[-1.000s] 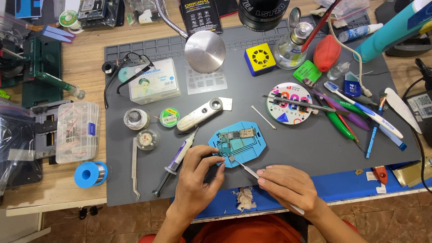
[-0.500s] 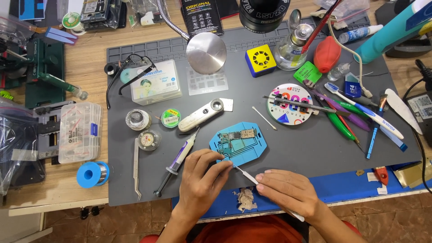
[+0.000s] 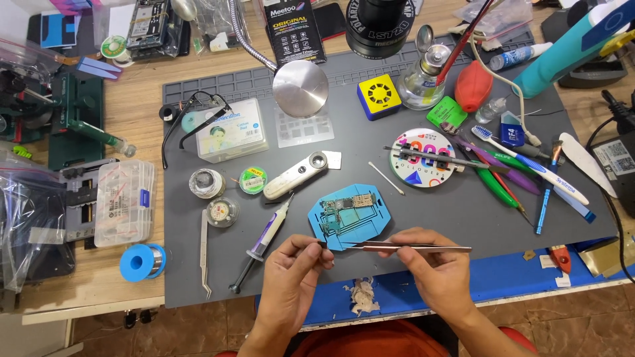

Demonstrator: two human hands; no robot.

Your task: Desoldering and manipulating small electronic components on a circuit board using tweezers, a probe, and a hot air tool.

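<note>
A cluttered wooden workbench [image 3: 142, 119] covered by a grey silicone work mat [image 3: 423, 218], with a brown tiled floor [image 3: 165, 330] visible beneath its front edge.

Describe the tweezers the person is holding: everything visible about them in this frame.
The tweezers are slim, straight, bare grey metal with a dull shine. They lie nearly level, just in front of the blue holder that carries a circuit board. The right hand pinches them near the middle between thumb and fingers, and the blunt end sticks out to the right. The pointed end reaches left to the left hand, whose fingertips meet it. Whether anything sits between the tips is too small to tell.
</note>
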